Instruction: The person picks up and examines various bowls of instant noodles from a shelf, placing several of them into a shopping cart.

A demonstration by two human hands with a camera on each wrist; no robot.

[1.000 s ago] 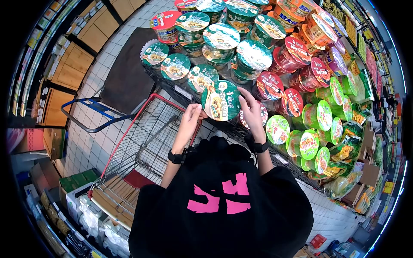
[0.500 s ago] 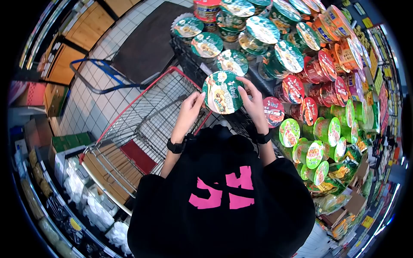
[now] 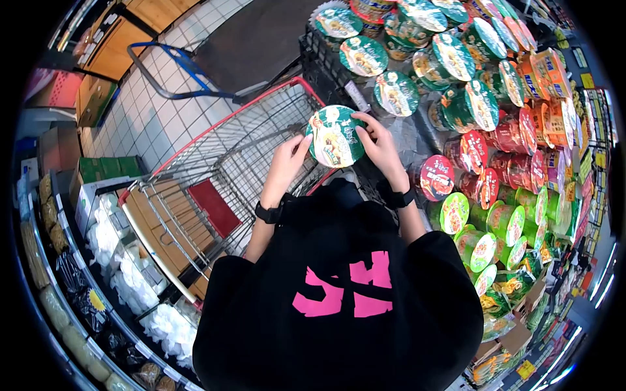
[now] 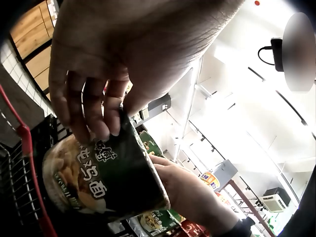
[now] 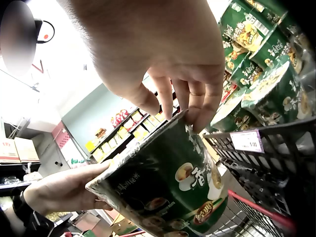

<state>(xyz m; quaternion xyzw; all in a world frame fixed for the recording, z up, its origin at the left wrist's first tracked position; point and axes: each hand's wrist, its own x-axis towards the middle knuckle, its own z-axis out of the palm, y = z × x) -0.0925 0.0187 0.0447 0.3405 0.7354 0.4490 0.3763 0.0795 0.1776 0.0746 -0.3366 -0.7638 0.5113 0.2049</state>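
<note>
With the clock centred on the held cup in the head view and twelve at the top, a green paper-lidded instant noodle cup (image 3: pixel 334 144) is held up between both hands, its round lid turned toward the wearer. At eight to nine o'clock, the left hand (image 3: pixel 287 163) has its grip pinching the cup's rim; at three to four o'clock, the right hand (image 3: pixel 381 150) pinches the rim on the opposite side. The black sweatshirt (image 3: pixel 339 352) with pink lettering fills six o'clock. At nine o'clock lies the wire shopping cart (image 3: pixel 254 156), its red flap (image 3: pixel 215 210) at eight. A dark platform (image 3: pixel 254 39) sits at eleven. Matching green noodle cups (image 3: pixel 398 93) crowd two o'clock, red-lidded cups (image 3: pixel 437 176) run from three to four, and lime-green cups (image 3: pixel 454 213) reach four to five. The right wrist view shows a price label (image 5: pixel 247 140) on a black crate (image 5: pixel 291 138).
</note>
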